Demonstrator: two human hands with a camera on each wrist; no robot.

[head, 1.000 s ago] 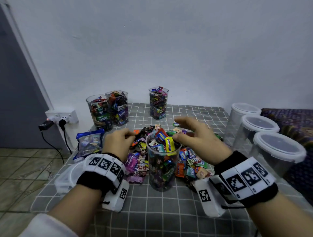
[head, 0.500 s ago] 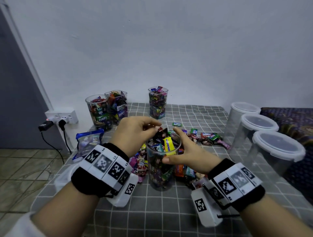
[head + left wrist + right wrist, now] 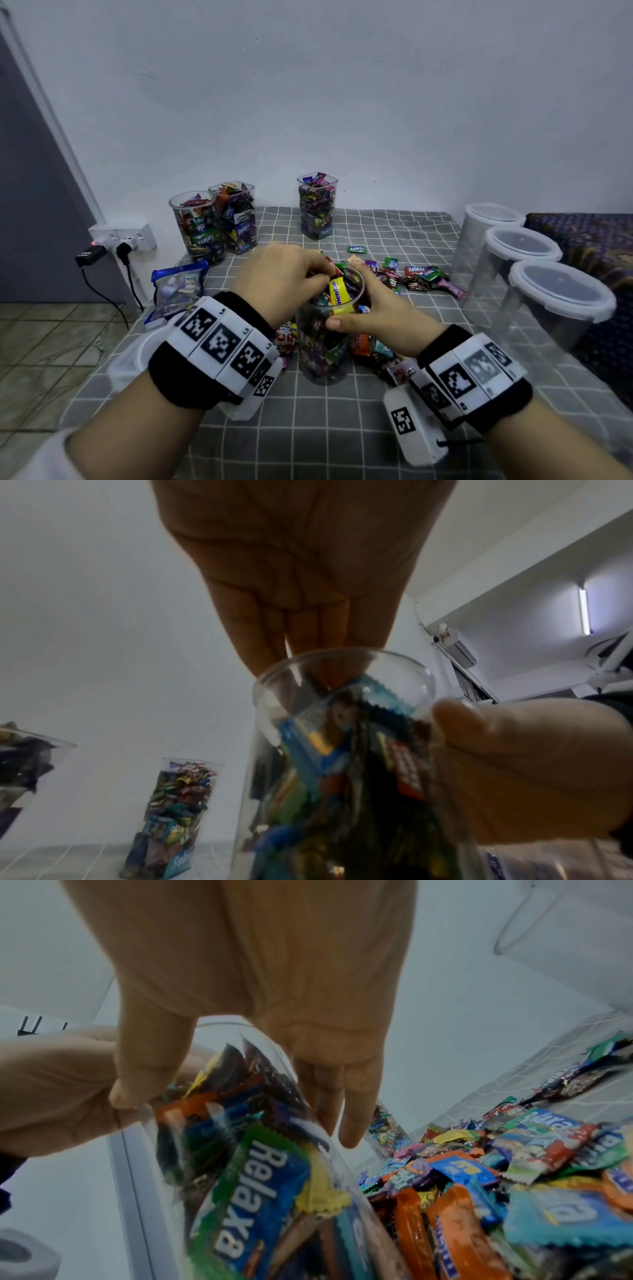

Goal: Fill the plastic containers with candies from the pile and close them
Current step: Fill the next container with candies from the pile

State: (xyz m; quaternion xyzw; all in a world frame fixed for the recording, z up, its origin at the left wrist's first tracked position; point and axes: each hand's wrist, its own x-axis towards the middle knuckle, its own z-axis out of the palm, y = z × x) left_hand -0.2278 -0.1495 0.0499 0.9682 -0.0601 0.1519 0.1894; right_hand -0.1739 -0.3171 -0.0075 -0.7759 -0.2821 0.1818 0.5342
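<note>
A clear plastic container point(image 3: 322, 353) stands upright at the middle of the checked cloth, packed with wrapped candies up to its rim. My left hand point(image 3: 284, 281) hovers over its mouth. In the left wrist view the fingers point(image 3: 301, 628) run straight down into the container point(image 3: 342, 777) and touch the top candies. My right hand point(image 3: 373, 315) grips the container's right side, thumb in front. In the right wrist view the thumb and fingers point(image 3: 308, 1047) straddle the container point(image 3: 257, 1164). The candy pile point(image 3: 418, 274) lies behind and to the right of it point(image 3: 514, 1164).
Three open filled containers point(image 3: 197, 226) point(image 3: 236, 219) point(image 3: 317, 209) stand at the back. Three lidded clear containers point(image 3: 489, 236) point(image 3: 517, 274) point(image 3: 555, 308) line the right edge. A blue candy bag point(image 3: 178, 291) and a white lid point(image 3: 130, 356) lie at the left edge.
My left hand rose from the pile on the left to the container's mouth. My right hand dropped from above the mouth and took hold of the container's side.
</note>
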